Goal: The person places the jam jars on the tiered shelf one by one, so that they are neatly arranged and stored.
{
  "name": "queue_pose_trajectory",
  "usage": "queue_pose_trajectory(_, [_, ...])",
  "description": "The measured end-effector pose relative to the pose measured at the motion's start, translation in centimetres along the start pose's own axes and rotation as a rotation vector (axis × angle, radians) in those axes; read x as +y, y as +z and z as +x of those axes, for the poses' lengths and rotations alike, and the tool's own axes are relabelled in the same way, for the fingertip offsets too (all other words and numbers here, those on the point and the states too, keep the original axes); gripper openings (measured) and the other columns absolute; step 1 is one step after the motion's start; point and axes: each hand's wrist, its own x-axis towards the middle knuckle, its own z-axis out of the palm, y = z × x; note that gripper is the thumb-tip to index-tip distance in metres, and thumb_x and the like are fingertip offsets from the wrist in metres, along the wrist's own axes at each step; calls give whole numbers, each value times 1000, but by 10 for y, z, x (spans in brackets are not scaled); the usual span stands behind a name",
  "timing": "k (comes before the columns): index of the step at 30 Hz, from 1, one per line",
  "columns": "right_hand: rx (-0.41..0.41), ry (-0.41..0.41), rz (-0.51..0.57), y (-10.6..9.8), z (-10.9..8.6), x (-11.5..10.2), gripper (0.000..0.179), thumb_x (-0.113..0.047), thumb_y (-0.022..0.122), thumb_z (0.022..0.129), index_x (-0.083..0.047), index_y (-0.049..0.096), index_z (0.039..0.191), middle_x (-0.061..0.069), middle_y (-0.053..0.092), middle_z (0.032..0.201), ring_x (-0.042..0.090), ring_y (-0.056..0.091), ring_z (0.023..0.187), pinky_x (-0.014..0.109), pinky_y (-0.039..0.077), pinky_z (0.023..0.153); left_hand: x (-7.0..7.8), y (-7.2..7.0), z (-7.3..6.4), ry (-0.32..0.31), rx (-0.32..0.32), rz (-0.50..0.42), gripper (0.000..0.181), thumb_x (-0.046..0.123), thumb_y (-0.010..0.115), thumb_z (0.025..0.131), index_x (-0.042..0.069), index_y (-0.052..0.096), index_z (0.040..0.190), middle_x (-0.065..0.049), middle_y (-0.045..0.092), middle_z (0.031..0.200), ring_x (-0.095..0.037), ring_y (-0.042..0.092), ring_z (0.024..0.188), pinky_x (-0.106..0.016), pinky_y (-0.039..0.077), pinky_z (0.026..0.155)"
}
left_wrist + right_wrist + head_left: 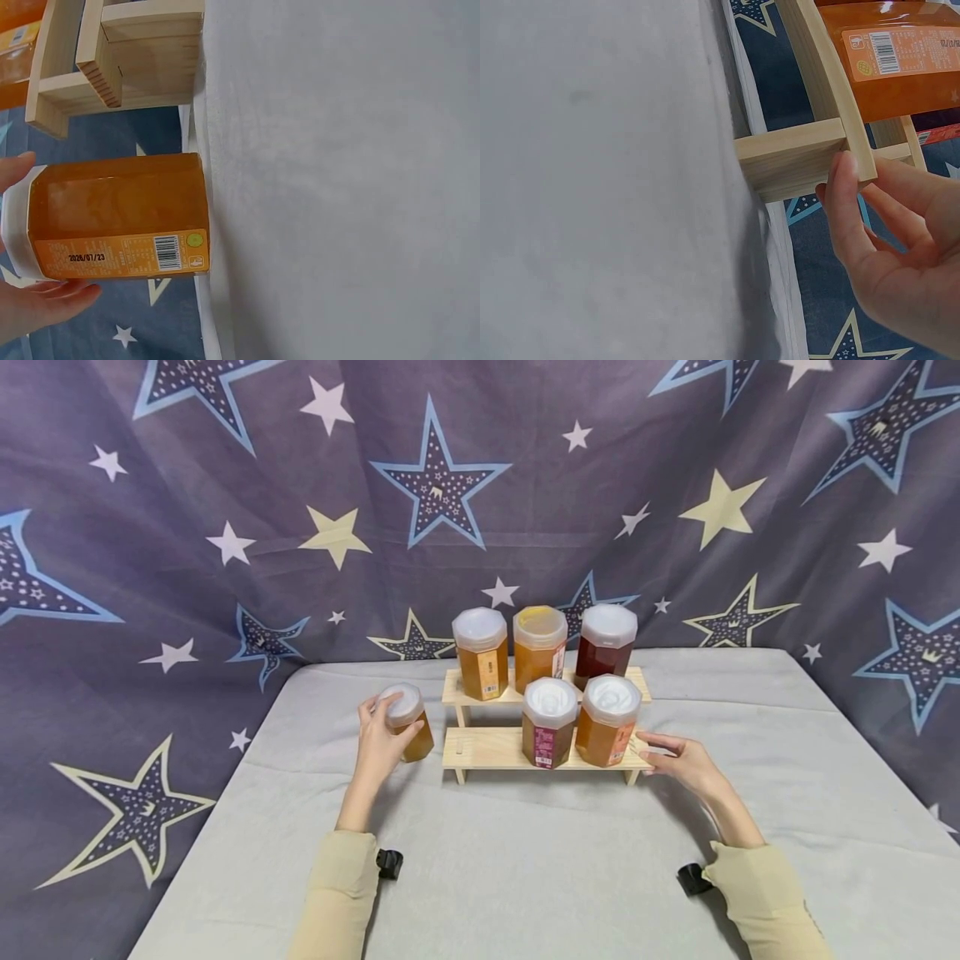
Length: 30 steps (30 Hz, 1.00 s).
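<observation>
My left hand (381,739) grips an eight-sided jar (417,742) by its whitish lid, left of a two-step wooden stand (483,748). The jar stands upright, amber inside; in the left wrist view the same jar (120,210) shows an orange label with a barcode. Whether its base touches the cloth I cannot tell. At the stand's right end, my right hand (681,763) pinches the lower shelf board between thumb and fingers. The right wrist view shows that thumb against the board's end (864,161). On the lower step are a brown jar (551,739) and an orange jar (600,739).
Three more jars line the upper step: an amber one (480,672), one with a yellow-tinted lid (536,664) and a dark red one (602,660). Pale cloth (540,868) covers the table. Behind it hangs a star-patterned curtain (525,460).
</observation>
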Motion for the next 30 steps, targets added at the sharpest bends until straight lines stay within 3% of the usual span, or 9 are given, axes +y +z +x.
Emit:
queue_pose_trajectory(8, [4,0,1,0,-1,-2,47,-3,57,84,18,39,122,25,48,121,5,61,72,27,51,69,-1,2,3,-28,24,16,51,21,71,74,8,51,118,-25,32,123,-38,40,110,-50,36,90])
queue_pose_trajectory(15, [3,4,21,1,-1,-2,47,-2,57,83,18,38,122,2,58,111,5,61,71,26,51,68,1,3,4,-15,83,5,46,17,73,72,5,57,113,-26,39,117,-38,43,105,-49,37,88])
queue_pose_trajectory(21, [7,6,-15,1,0,-4,47,-4,57,84,17,39,122,25,47,122,5,61,72,26,51,69,1,2,7,8,121,21,44,16,75,68,3,60,107,-26,44,110,-38,45,101,-50,38,85])
queue_pose_trajectory(30, [11,7,-6,0,-1,-3,47,-3,57,84,17,39,122,20,51,120,5,61,70,26,51,68,-4,1,10,39,144,29,43,18,77,63,5,64,101,-22,49,102,-34,48,95,-47,40,83])
